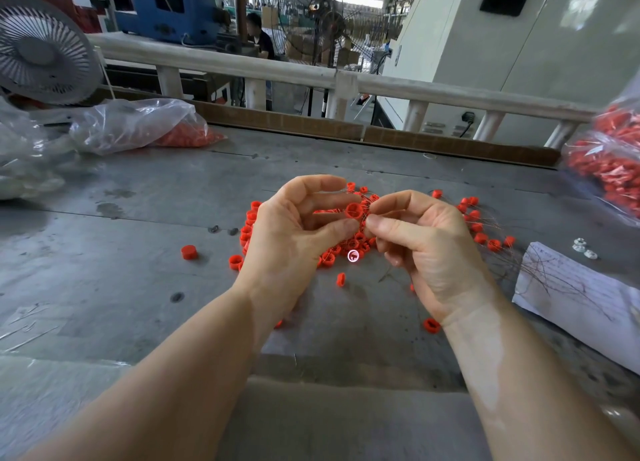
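Note:
My left hand [294, 232] pinches a small red plastic cap [354, 211] between thumb and fingers, above the grey worktable [138, 252]. Close against it, my right hand [422, 242] pinches a thin wire [367, 207] right at the cap. Under both hands lies a heap of loose red caps [346, 245], several of them strung on fine wires to the right [485, 235]. A single cap [189, 252] lies apart on the left.
A sheet of paper [581, 304] with loose wires lies at the right, with small white parts [583, 248] behind it. Clear bags of red caps lie at far left [145, 128] and far right [613, 162]. A fan [41, 51] stands at back left, a railing [277, 69] behind the table.

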